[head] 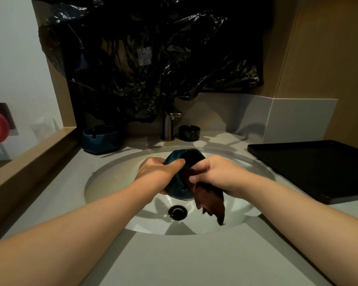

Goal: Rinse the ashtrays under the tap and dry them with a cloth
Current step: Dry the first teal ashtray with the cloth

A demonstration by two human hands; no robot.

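Three ashtrays are here: two blue, the held ashtray (177, 189) and the counter ashtray (100, 138), and one black ashtray (189, 133). There is also one cloth (212, 200), one tap (167, 125), one sink (112, 182), one tray (310, 168).

Black tray (318, 170) flat on the grey surface (174, 261) at right; crumpled black plastic bag (153, 58) hanging above; pink curved object (0, 124) far left.

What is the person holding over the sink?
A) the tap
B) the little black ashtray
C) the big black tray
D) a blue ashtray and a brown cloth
D: the left hand grips the blue ashtray above the sink, and the right hand holds the brown cloth against it, while the black ashtray sits untouched beside the tap.
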